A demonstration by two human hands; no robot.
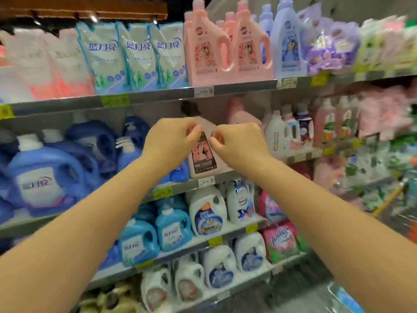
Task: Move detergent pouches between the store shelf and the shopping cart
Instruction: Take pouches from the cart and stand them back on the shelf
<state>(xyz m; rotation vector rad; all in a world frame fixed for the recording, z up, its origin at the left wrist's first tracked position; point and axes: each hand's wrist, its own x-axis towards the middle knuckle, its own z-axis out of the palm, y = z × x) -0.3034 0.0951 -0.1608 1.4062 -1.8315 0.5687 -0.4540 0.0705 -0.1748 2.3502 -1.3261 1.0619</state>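
Left hand [171, 141], right hand [237, 143]: each grip pinching the pink pouch [203, 158] near its top; likely soft, liquid-heavy, slick film, better held under the pouch.

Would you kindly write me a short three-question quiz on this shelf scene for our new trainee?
1. True or false: the left hand and the right hand both pinch the pink pouch.
2. What stands on the upper shelf directly above that pouch? A) pink jugs B) yellow boxes C) brown sacks
3. What colour are the big jugs to the left of the left hand?

Key: 1 true; 2 A; 3 blue.
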